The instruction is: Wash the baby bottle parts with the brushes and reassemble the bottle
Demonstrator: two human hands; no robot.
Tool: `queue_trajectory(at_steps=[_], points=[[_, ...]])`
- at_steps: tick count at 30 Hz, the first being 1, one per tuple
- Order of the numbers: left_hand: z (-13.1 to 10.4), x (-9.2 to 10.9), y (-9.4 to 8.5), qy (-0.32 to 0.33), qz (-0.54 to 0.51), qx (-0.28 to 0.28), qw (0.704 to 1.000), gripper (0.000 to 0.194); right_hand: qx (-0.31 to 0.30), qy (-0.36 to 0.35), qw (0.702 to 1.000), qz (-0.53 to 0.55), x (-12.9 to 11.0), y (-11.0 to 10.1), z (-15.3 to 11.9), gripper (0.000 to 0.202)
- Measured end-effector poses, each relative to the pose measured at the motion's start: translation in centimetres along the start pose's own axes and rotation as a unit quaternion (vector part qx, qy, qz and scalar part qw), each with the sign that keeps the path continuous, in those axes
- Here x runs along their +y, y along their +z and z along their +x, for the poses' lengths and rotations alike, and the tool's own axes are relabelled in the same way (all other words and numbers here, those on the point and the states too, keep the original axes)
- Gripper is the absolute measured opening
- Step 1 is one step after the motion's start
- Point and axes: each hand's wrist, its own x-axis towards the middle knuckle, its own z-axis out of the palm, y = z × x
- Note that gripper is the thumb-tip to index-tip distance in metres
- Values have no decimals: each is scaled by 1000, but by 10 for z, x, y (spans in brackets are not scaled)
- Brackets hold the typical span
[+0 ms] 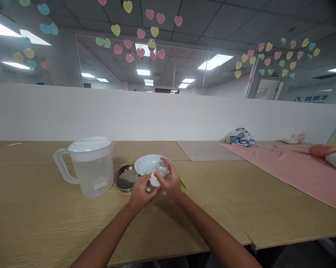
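Note:
Both hands are together above the table, in front of a white plate (145,163). Between my left fingers is a small white ribbed piece (154,180), like a screw ring, whose lower part is hidden. My left hand (141,194) is closed around it. In my right hand (172,183) is a clear round dome-shaped cover (161,167), pinched between thumb and fingers, its rim close by the white piece. Whether the two pieces touch cannot be made out. Beside the plate on the left lies a shallow round metal tray (124,180).
A lidded translucent pitcher (93,169) stands left of the tray. A green stick-like thing (183,183) lies right of my hands. Farther right are a pink cloth (282,163) and a crumpled blue-and-white cloth (240,137). A low white wall (156,115) runs behind the table.

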Motion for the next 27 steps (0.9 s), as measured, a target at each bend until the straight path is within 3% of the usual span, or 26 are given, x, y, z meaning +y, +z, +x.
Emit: queue_trajectory(at_steps=[4, 7, 9, 13, 18, 22, 27], points=[[0, 0, -2, -10, 5, -16, 1000, 46, 148, 23, 983, 102, 2, 2, 5, 58], [0, 0, -3, -11, 10, -15, 1000, 47, 193, 61, 975, 89, 12, 0, 10, 54], [1, 0, -3, -9, 15, -12, 1000, 48, 168, 100, 980, 45, 23, -2, 12, 50], [1, -2, -3, -3, 28, -12, 1000, 50, 57, 156, 986, -32, 45, -5, 10, 48], [1, -3, -4, 6, 34, -15, 999, 48, 11, 170, 981, -88, 60, -5, 6, 55], [0, -4, -4, 7, 33, -16, 999, 50, -47, 133, 985, -100, 60, -6, 6, 44], [-1, -6, -3, 4, 35, -16, 999, 50, -103, 128, 981, -107, 57, -7, 5, 49]])
